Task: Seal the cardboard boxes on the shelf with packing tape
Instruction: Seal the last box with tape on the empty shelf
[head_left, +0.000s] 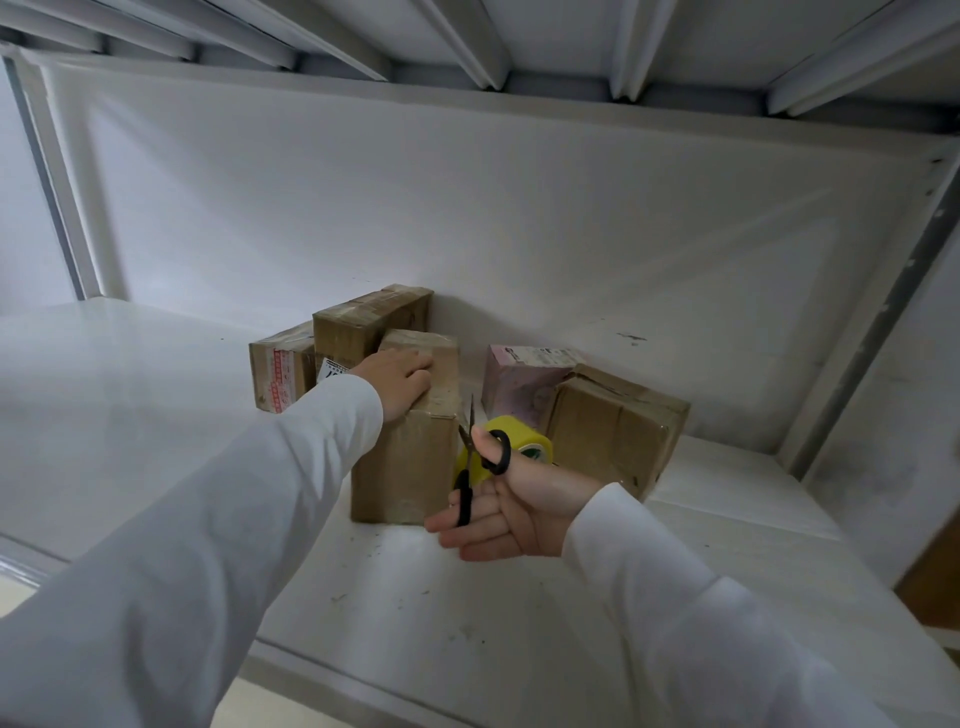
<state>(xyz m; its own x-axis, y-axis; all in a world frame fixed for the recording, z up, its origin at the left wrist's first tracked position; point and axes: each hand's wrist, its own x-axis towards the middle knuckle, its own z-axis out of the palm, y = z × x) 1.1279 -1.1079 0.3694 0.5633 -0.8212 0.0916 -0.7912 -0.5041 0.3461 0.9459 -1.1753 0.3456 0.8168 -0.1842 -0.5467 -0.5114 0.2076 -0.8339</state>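
Two white sleeves reach in from the near edge toward a cluster of boxes on the white shelf (519, 597). Nearest is the right hand (498, 512), palm turned up and fingers mostly straight, carrying a pair of black-handled scissors (470, 457); the thumb is through one handle loop and the other handle lies across the fingers, so this grip holds the scissors, blades parted and pointing up. Just behind the scissors a roll of yellow packing tape (524, 441) sits on the shelf between the front box and the box on the right, partly hidden by the hand.

Left of the tape stands the front cardboard box (410, 467), upright and tall. The left hand (400, 382) lies on the upper left edge of its top, fingers bent over the corner and pressing down, so this grip is closed on the box.

To the right, a wider brown box (618, 431) sits tilted, its top flaps wrinkled. Behind it stands a pink box (519, 382) with a printed label on top. Farther back on the left are two more brown boxes: a taped tall one (363, 322) and, beside it, a lower one with red-and-white tape (280, 371). Behind them all hangs a white back sheet (467, 208), with metal ribs of the upper shelf (467, 36) overhead.
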